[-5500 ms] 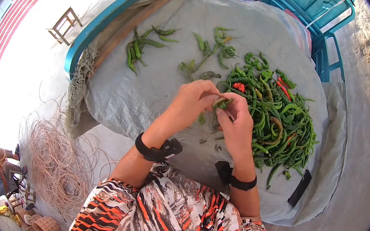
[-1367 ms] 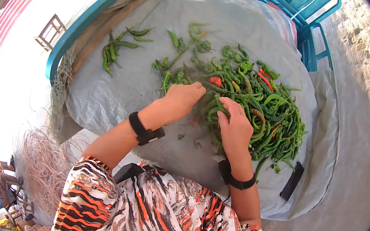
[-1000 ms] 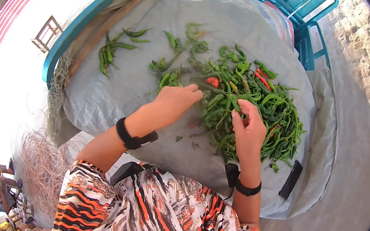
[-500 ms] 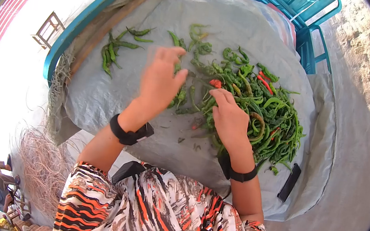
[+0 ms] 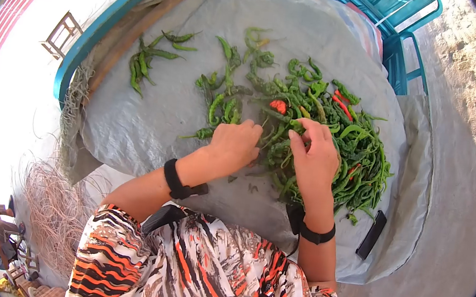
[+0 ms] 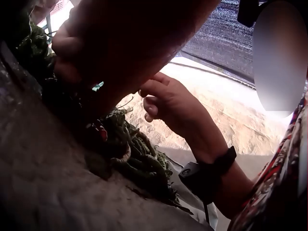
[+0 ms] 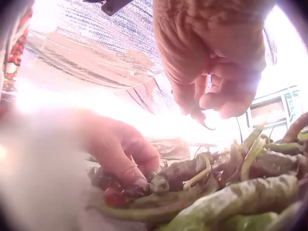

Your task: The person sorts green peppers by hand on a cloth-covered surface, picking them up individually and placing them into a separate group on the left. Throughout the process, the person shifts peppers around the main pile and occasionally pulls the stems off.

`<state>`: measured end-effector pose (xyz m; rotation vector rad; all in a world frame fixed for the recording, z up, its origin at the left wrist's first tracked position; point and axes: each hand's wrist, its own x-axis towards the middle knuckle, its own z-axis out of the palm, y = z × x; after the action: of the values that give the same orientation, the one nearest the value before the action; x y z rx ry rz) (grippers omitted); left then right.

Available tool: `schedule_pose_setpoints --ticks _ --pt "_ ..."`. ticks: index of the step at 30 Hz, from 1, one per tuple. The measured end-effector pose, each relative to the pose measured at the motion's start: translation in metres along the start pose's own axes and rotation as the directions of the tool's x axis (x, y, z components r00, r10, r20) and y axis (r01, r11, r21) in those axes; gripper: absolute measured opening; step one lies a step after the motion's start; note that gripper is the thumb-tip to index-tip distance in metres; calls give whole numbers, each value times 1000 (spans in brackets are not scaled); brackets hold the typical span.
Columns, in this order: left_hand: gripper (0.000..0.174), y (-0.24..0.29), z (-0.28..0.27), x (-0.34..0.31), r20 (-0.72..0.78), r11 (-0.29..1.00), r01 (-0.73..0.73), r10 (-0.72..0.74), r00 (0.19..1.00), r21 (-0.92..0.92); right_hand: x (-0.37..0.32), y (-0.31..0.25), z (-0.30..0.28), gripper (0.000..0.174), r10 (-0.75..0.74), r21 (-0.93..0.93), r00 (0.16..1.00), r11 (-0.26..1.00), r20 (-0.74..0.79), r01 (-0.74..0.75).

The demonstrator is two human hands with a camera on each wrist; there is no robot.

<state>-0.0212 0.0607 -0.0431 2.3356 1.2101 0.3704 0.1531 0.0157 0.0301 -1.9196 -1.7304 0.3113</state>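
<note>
Green peppers (image 5: 361, 158) lie heaped on the grey sheet (image 5: 145, 131), with a crumpled red pepper (image 5: 278, 106) near the heap's left edge. Beside that edge, the left hand (image 5: 229, 147) has its fingers curled down; the right wrist view shows this hand (image 7: 122, 151) pinching at a dark pepper low on the sheet. Over the heap is the right hand (image 5: 315, 161), its thumb and fingers bent toward each other. Seen from its own wrist, the right hand (image 7: 216, 62) holds a thin curved stem (image 7: 208, 124) at its fingertips. The left wrist view is dark around the left hand.
Looser peppers (image 5: 216, 107) lie left of the heap, and a separate small group (image 5: 144, 66) lies farther left. A black phone-like object (image 5: 371, 235) rests near the right edge. Blue rails (image 5: 404, 56) stand behind; coiled strands (image 5: 54, 215) and a seated person are at left.
The left hand has come back from the loose peppers toward the front and right. A green pepper now shows at that group's near edge. The right hand has shifted slightly right.
</note>
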Motion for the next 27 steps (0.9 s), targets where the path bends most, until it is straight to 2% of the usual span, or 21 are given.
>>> schedule_pose_setpoints --ticks 2,5,8,10,12,14,17,20,23,26,27 --pt "30 4 -11 -4 9 999 29 -29 1000 -39 3 -1 -7 24 18 -18 1000 1000 23 -18" --pt "32 3 -28 -8 -58 982 82 -93 994 -173 8 2 -2 25 -85 75 996 993 -33 87" --pt "31 -4 -49 -1 -129 915 185 -245 961 -359 13 -13 -1 25 5 354 998 935 68 -29" --pt "32 -17 -39 3 -410 915 143 -303 860 -378 10 -4 5 26 -142 117 976 985 165 124" --pt "35 -19 -36 2 -503 922 133 -314 805 -363 6 3 13 27 -216 -87 943 966 254 245" --pt "37 -12 -41 -7 -433 933 160 -295 852 -322 3 6 18 29 -235 -255 918 912 318 322" --pt "40 -14 -24 -19 -170 980 56 -89 981 -192 0 10 18 34 -218 -292 896 893 388 344" --pt "40 -7 -4 -24 11 986 14 -13 1000 -166 2 6 6 39 -149 -285 859 904 489 319" --pt "39 7 -3 -28 135 998 -8 16 991 -60 0 6 -2 47 -138 -214 832 932 537 293" --pt "41 15 8 -28 158 997 -48 58 986 -67 -3 14 -4 48 -179 -173 849 938 497 300" --pt "40 16 9 -28 161 997 -51 60 985 -62 -3 12 -6 46 -146 -171 856 950 496 261"
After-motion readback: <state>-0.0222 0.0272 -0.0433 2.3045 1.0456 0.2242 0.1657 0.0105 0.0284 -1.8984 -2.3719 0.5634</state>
